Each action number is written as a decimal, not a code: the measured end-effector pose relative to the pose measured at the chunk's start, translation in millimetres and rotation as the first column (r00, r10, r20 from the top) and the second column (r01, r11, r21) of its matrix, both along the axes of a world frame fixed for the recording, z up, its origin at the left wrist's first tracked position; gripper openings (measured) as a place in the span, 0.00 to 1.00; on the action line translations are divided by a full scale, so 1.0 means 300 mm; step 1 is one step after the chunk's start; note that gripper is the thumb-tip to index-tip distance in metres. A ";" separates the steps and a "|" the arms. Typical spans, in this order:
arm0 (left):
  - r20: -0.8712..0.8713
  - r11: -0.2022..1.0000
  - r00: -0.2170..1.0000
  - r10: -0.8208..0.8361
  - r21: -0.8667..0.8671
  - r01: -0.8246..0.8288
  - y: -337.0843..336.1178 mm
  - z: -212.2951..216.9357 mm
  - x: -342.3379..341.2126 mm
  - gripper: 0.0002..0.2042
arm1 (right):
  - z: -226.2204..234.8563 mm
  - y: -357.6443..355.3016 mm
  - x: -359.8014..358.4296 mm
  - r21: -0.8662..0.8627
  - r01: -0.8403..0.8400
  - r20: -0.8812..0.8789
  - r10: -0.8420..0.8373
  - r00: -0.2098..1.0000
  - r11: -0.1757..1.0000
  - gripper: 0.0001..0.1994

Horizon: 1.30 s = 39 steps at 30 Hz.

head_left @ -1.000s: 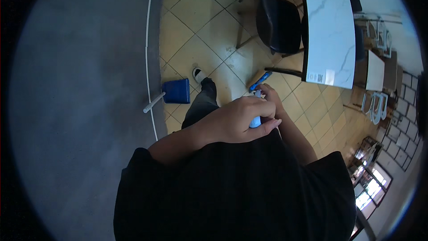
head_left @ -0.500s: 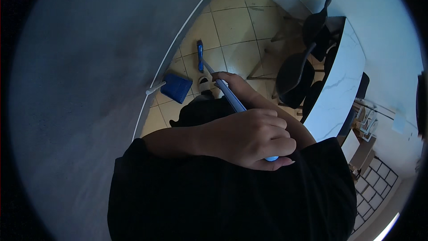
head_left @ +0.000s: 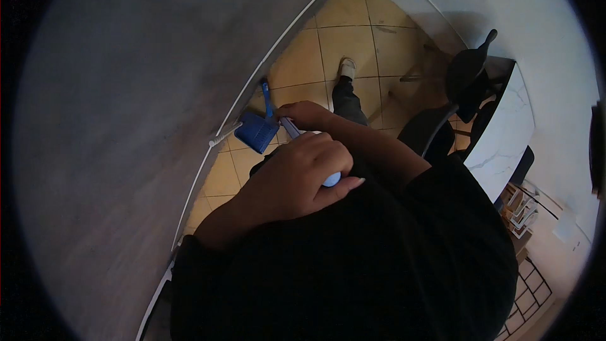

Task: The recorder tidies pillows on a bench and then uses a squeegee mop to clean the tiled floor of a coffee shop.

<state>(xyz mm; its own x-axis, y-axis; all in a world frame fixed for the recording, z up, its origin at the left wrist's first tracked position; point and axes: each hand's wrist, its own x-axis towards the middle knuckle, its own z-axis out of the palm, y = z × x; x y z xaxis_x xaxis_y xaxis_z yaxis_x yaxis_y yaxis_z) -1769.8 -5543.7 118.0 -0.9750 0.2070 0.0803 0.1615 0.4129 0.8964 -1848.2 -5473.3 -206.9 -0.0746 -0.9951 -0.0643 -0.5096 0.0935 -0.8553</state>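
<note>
Both of the person's hands were on a broom. The left hand was clenched around the upper end of the pale handle, its grip closed; the rounded light-blue tip of the handle projected between thumb and fingers. The right hand was positioned farther down the same handle, its grip also closed on it, with some fingers hidden from view. The forearms crossed in front of a black shirt.

The broom's blue head was low at the left, near the foot of a grey wall and just beside a blue dustpan. Contact between head and dustpan could not be determined. The dustpan was close to the wall, its white handle pointing toward it. A thin white strip ran along the wall's lower edge.

The floor was laid with yellowish tiles. One light shoe and a dark trouser leg showed ahead of the hands. On the right, dark chairs were placed along a white, grey-veined tabletop, well apart from the broom.
</note>
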 end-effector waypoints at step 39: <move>-0.053 0.985 0.984 0.172 0.007 -0.172 0.277 -0.209 -1.499 0.13 | -0.139 0.356 -1.555 0.151 0.889 -0.180 -0.872 0.455 0.433 0.10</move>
<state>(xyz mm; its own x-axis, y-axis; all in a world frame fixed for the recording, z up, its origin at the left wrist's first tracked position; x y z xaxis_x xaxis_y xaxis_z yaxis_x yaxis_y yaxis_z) -2219.5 -5460.7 55.4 -0.9904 0.0365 0.1333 0.1358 0.4364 0.8895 -2314.6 -5366.6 -248.7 -0.9151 -0.3507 -0.1990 -0.1030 0.6805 -0.7254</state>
